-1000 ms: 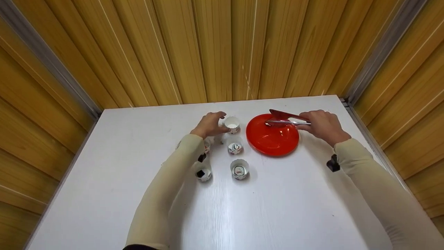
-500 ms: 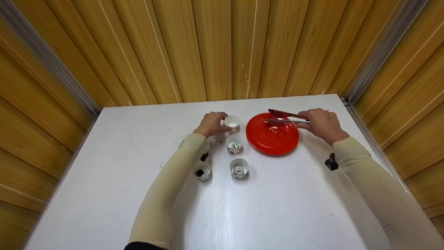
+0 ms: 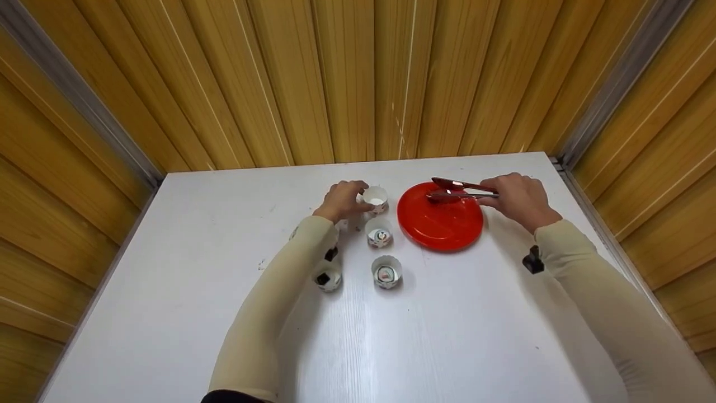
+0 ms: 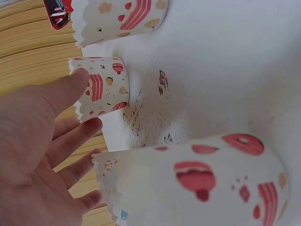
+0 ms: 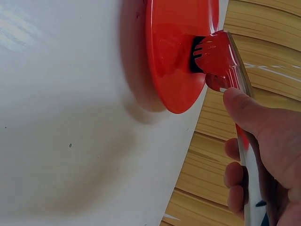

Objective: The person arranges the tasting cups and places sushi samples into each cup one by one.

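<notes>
My left hand (image 3: pixel 342 200) pinches the rim of a white printed paper baking cup (image 3: pixel 375 200) at the back of the group. Thumb and index finger sit on either side of that cup (image 4: pixel 107 92); only its pale inside shows from above. My right hand (image 3: pixel 521 200) grips metal tongs (image 3: pixel 474 195), their ends over a round red plate (image 3: pixel 444 235). In the right wrist view the slotted tong head (image 5: pixel 218 52) reflects the red plate, and a small black piece (image 5: pixel 195 54) shows between it and the plate.
More baking cups stand nearby: one (image 3: pixel 379 234) and another (image 3: pixel 386 272) hold round sushi-like pieces, and a third (image 3: pixel 328 276) holds a black square piece. The left sleeve (image 3: pixel 285 280) partly covers others. Dark smudges mark the white table (image 3: pixel 447 336); yellow wood-pattern walls (image 3: pixel 358 84) enclose it.
My left fingers have closed in on the rear cup's rim. The tongs' ends have drawn slightly closer together over the plate.
</notes>
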Motion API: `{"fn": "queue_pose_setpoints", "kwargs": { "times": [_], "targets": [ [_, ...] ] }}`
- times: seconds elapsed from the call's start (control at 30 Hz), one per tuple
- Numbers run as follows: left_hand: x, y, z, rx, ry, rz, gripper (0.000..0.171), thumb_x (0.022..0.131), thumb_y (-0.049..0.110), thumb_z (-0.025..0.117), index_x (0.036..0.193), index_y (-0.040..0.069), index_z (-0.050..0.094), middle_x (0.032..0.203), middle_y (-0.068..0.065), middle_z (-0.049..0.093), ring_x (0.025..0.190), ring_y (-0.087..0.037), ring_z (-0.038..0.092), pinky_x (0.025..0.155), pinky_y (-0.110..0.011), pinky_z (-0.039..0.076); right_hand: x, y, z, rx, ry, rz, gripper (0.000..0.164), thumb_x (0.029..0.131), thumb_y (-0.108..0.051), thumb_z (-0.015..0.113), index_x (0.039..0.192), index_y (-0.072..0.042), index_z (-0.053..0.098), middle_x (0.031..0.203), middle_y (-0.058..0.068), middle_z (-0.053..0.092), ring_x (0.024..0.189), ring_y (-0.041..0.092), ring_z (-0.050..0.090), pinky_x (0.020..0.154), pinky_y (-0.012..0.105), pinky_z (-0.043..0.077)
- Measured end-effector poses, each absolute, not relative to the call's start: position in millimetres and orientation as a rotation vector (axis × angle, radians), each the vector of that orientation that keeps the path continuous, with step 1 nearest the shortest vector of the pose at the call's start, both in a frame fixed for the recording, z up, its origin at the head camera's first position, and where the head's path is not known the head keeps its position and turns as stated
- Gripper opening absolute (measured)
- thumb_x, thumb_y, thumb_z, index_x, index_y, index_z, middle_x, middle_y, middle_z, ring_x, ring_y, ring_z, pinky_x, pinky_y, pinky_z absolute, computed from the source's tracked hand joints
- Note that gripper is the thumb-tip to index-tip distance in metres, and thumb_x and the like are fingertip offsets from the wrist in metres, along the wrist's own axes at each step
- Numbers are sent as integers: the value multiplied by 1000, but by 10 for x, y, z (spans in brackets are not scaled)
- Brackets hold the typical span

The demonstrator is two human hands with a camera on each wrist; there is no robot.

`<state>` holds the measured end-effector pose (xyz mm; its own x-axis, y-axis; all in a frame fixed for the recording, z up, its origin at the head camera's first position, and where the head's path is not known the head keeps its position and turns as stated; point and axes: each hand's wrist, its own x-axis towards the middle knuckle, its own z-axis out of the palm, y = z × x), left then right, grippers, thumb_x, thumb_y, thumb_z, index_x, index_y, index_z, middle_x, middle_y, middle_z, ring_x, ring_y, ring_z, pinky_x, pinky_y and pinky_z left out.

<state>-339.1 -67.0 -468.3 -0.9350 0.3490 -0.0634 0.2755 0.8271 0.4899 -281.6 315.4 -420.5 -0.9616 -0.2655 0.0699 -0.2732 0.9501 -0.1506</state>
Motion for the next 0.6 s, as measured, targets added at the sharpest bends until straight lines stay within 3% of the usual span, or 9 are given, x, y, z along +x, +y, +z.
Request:
{"fn": "queue_pose_setpoints", "kwargs": {
  "times": [0.6],
  "targets": [
    [-3345, -703, -4657, 497, 2857, 705, 56, 92, 34, 79, 140, 10, 62, 131, -9, 67, 117, -28, 60, 105, -45, 46, -2787, 3088, -4134, 437, -3101, 201, 29, 91, -28, 80, 114, -10, 79, 97, 14, 76, 76, 30, 59, 60, 41, 47]
  ]
}}
